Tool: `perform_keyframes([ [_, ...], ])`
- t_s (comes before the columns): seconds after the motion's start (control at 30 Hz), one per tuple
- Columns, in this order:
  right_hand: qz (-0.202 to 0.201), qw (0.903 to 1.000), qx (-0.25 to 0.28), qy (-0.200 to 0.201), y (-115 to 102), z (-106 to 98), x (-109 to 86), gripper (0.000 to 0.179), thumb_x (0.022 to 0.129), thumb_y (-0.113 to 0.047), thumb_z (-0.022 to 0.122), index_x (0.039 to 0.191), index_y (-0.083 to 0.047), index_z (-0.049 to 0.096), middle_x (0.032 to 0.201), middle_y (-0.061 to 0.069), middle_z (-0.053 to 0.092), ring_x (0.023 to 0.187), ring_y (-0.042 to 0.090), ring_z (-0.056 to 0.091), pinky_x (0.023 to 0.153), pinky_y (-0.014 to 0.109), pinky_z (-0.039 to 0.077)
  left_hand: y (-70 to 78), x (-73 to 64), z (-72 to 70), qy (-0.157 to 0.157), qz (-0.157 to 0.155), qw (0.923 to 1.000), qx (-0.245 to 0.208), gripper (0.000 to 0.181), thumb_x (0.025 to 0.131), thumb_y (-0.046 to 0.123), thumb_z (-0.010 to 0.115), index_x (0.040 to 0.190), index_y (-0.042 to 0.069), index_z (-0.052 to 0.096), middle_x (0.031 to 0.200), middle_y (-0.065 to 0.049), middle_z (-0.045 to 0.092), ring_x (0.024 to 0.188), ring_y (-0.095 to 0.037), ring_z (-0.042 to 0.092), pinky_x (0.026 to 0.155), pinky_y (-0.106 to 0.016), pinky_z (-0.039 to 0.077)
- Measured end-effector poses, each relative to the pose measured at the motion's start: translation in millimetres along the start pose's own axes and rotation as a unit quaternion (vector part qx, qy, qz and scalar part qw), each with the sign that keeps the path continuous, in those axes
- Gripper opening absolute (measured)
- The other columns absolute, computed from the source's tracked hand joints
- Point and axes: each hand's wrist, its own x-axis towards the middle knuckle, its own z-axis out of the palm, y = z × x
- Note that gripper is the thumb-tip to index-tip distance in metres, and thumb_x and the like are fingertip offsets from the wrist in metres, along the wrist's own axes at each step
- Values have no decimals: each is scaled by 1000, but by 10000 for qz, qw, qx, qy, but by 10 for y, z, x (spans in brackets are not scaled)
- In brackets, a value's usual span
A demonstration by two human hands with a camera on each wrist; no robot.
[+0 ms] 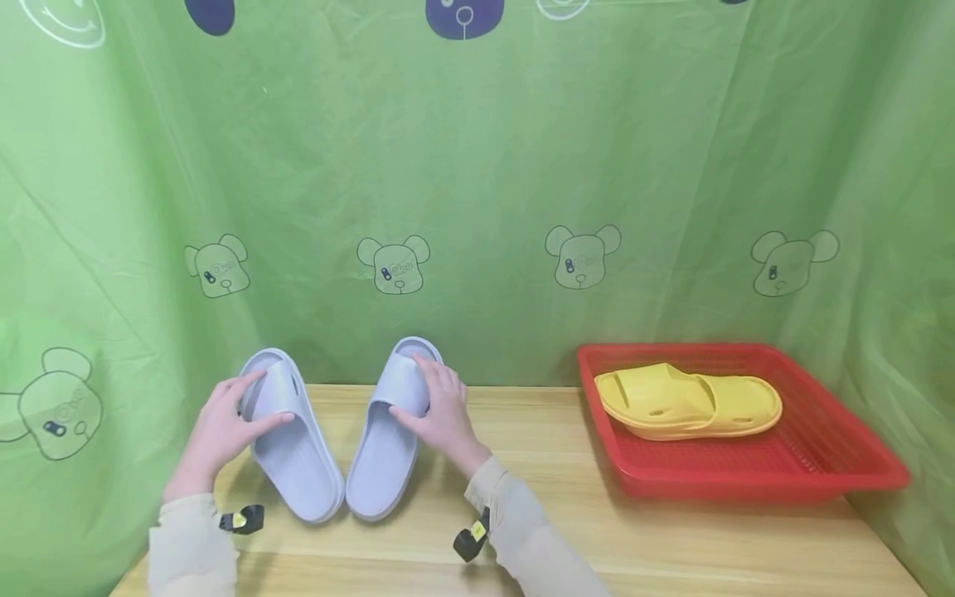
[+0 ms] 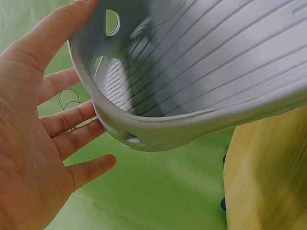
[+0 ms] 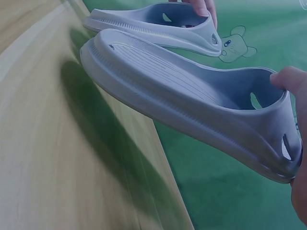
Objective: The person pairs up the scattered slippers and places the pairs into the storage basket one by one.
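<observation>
Two pale lavender slippers are held side by side, toe ends away from me, heels close together. The left hand grips the left slipper at its strap, thumb at the strap's opening. In the left wrist view its fingers spread along the toe end's outer side. The right hand holds the right slipper by its strap, thumb over the edge and fingers on the outer side. The right wrist view shows this slipper raised over the table, its shadow below.
A red plastic basket stands at the right of the wooden table. Inside it lie yellow slippers, one overlapping the other. A green curtain with bear drawings hangs behind the table and along both sides.
</observation>
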Motion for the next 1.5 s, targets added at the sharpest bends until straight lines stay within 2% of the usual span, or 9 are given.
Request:
perform_keyframes([
  [0.4, 150, 9988, -61, 464, 113, -121, -55, 83, 75, -38, 80, 146, -18, 41, 141, 8, 51, 125, 30, 45, 104, 53, 36, 27, 11, 83, 286, -87, 9995, -96, 91, 80, 52, 75, 150, 9, 36, 139, -34, 40, 117, -51, 47, 92, -69, 43],
  [0.67, 398, 9977, -155, 529, 188, -135, -101, 86, 76, -41, 79, 148, -20, 38, 142, 7, 48, 127, 29, 43, 105, 50, 34, 42, 1, 150, 482, -256, 9983, -179, 90, 82, 53, 72, 150, 9, 35, 141, -34, 39, 120, -49, 45, 94, -68, 42],
  [1.2, 813, 9950, -76, 574, 223, -207, -129, 89, 76, -40, 78, 151, -22, 33, 144, 11, 45, 131, 30, 38, 108, 49, 32, 23, -5, 278, 519, -490, 9969, -319, 92, 85, 55, 68, 152, 4, 30, 142, -34, 37, 121, -49, 44, 95, -68, 42],
  [1.5, 1113, 9917, -5, 648, 222, -220, -150, 92, 74, -40, 79, 151, -24, 32, 142, 13, 44, 130, 30, 37, 108, 51, 31, 53, -51, 331, 521, -855, 9940, -439, 100, 83, 61, 66, 153, 5, 25, 141, -31, 36, 122, -46, 43, 98, -66, 40],
])
